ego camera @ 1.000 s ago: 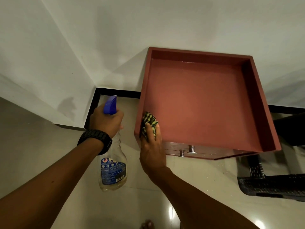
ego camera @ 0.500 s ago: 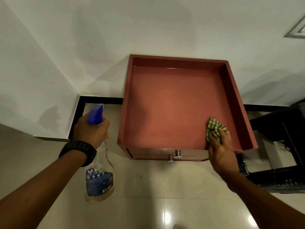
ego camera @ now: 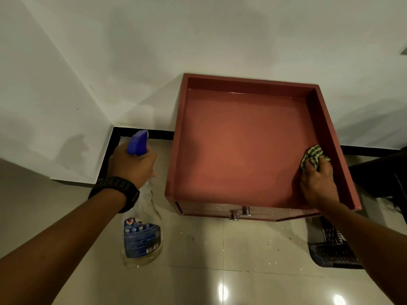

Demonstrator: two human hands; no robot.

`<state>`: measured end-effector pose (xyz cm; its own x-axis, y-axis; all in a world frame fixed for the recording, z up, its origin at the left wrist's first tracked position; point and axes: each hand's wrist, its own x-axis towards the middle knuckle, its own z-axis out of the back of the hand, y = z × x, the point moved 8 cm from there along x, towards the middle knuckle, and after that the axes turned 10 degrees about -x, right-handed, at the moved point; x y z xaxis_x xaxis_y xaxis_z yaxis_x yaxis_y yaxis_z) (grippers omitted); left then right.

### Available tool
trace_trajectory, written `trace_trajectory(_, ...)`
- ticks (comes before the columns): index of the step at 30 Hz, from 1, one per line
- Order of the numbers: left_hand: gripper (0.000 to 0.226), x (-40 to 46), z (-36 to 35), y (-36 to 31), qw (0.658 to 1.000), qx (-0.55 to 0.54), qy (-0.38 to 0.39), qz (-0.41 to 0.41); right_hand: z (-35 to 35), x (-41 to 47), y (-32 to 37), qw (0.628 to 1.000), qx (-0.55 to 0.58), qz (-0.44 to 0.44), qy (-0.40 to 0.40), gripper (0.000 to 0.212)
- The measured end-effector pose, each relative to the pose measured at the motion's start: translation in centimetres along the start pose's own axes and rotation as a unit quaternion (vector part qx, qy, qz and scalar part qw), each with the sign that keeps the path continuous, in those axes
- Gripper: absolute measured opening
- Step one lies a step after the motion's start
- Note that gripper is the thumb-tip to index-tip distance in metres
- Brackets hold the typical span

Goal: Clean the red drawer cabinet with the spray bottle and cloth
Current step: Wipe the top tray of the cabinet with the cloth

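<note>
The red drawer cabinet (ego camera: 240,150) stands against the white wall, seen from above, its recessed top framed by a raised rim. Two metal knobs (ego camera: 240,213) show on its front. My right hand (ego camera: 318,183) presses a green checked cloth (ego camera: 313,156) onto the top near the right rim. My left hand (ego camera: 132,165), with a black watch on the wrist, grips the neck of a clear spray bottle (ego camera: 142,234) with a blue nozzle and blue label. The bottle hangs over the floor to the left of the cabinet.
Glossy beige floor tiles (ego camera: 209,260) carry small specks in front of the cabinet. A black skirting (ego camera: 110,155) runs along the wall corner at left. A black crate (ego camera: 334,249) sits on the floor at right, with dark furniture (ego camera: 383,172) behind it.
My right hand slid the cloth across the cabinet top from the front left corner to the right side, then slightly farther back. My left hand kept holding the bottle.
</note>
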<state>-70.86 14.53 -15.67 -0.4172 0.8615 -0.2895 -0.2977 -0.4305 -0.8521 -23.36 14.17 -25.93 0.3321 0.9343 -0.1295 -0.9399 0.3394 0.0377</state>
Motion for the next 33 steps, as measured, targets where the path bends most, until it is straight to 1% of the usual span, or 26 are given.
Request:
trace_trajectory(3,0.010,1.1,-0.2,-2.3,1.000,0.001,0.000,0.003,-0.1,1.8,0.4,1.000,-0.003,0.002,0.019,0.042)
trace_trajectory(5,0.010,2.1,-0.3,-4.1,1.000,-0.017,0.005,0.015,-0.2,2.8,0.7,0.999,-0.009,0.007,0.031,0.043)
trace_trajectory(9,0.010,4.3,-1.5,-8.2,0.997,-0.052,0.041,0.033,0.5,5.7,2.1,0.999,0.001,0.001,0.051,0.045)
trace_trajectory(11,0.020,5.2,-2.7,-10.1,0.995,-0.053,0.070,0.038,1.6,6.9,3.7,0.998,-0.007,0.000,0.056,0.047)
trace_trajectory(14,0.018,6.2,-4.7,-11.8,0.993,-0.042,0.094,0.056,2.7,8.3,8.0,0.996,-0.034,0.063,0.048,0.057)
trace_trajectory(16,0.010,6.9,-6.0,-12.4,0.991,-0.032,0.108,0.066,2.6,9.5,11.1,0.992,-0.071,0.090,0.056,0.067)
trace_trajectory(18,0.003,7.7,-7.0,-12.5,0.990,-0.027,0.116,0.076,2.5,10.9,14.2,0.989,-0.079,0.112,0.053,0.073)
trace_trajectory(21,0.002,9.0,-7.9,-11.9,0.988,-0.020,0.121,0.098,2.0,12.8,19.2,0.977,-0.116,0.178,0.035,0.090)
trace_trajectory(22,0.006,9.5,-8.1,-11.6,0.986,-0.021,0.123,0.107,1.7,13.5,20.7,0.974,-0.121,0.189,0.033,0.090)
trace_trajectory(25,0.022,10.7,-8.1,-10.9,0.985,-0.027,0.118,0.123,0.8,15.1,25.6,0.969,-0.106,0.220,0.029,0.075)
trace_trajectory(27,0.023,11.5,-7.9,-10.4,0.986,-0.025,0.115,0.122,-0.1,15.8,28.8,0.970,-0.086,0.225,0.035,0.069)
trace_trajectory(28,0.023,11.8,-7.8,-10.2,0.986,-0.024,0.114,0.122,-0.6,16.2,29.9,0.973,-0.069,0.217,0.036,0.069)
trace_trajectory(30,0.025,12.5,-7.5,-9.7,0.986,-0.024,0.109,0.122,-1.2,16.7,30.7,0.977,-0.050,0.204,0.038,0.070)
trace_trajectory(33,0.031,13.0,-7.0,-9.0,0.986,-0.026,0.101,0.131,-1.6,16.8,30.6,0.976,-0.052,0.210,0.034,0.070)
